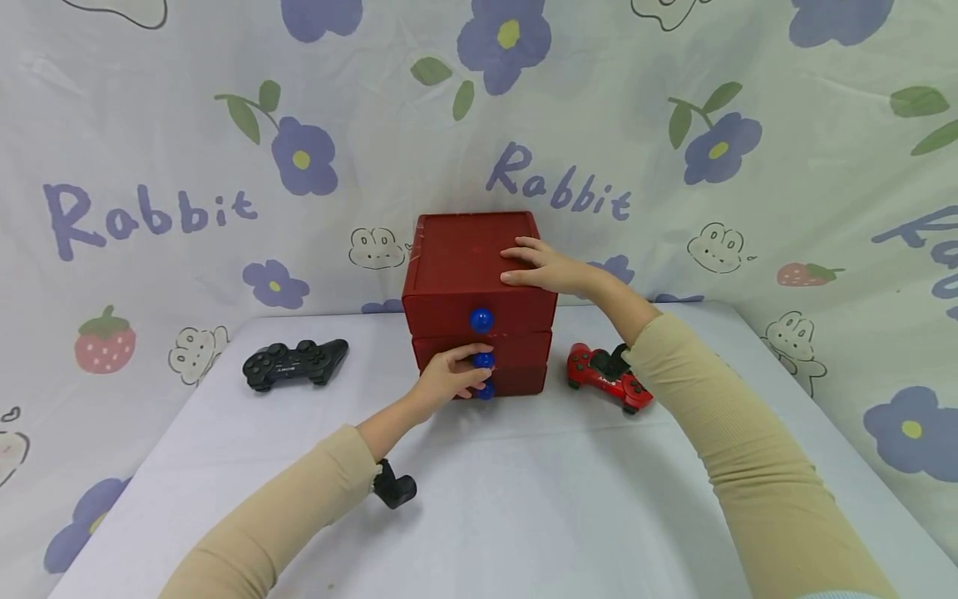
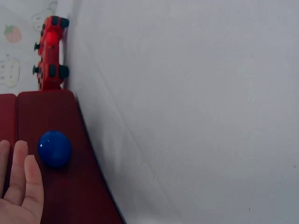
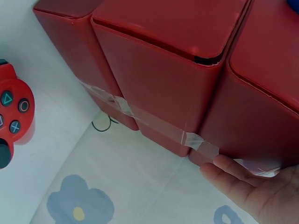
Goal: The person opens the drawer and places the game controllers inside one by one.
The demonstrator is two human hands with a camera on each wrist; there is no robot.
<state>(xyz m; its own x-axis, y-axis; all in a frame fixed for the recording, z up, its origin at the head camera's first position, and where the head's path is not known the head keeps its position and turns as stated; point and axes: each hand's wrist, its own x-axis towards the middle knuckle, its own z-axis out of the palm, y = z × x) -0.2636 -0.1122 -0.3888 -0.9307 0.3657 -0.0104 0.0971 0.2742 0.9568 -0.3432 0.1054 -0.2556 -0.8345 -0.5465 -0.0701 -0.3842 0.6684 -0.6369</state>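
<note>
A red three-tier drawer box [image 1: 467, 254] stands at the back middle of the table, with round blue knobs down its front. My left hand [image 1: 443, 381] is at the middle blue knob [image 1: 483, 360], its fingers above and below it in a pinch. In the left wrist view the bottom blue knob [image 2: 54, 149] shows beside the fingertips of that hand [image 2: 21, 198]. My right hand [image 1: 550, 268] rests on the box's top right edge, fingers spread and fairly straight. The right wrist view has this hand [image 3: 261, 191] against the box's side, near strips of clear tape [image 3: 194, 140].
A black game controller [image 1: 295, 363] lies to the left of the box. To the right is a red game controller [image 1: 606, 374], partly behind my right sleeve. A small black piece [image 1: 394, 487] shows beside my left sleeve. A patterned cloth [image 1: 434, 150] hangs behind.
</note>
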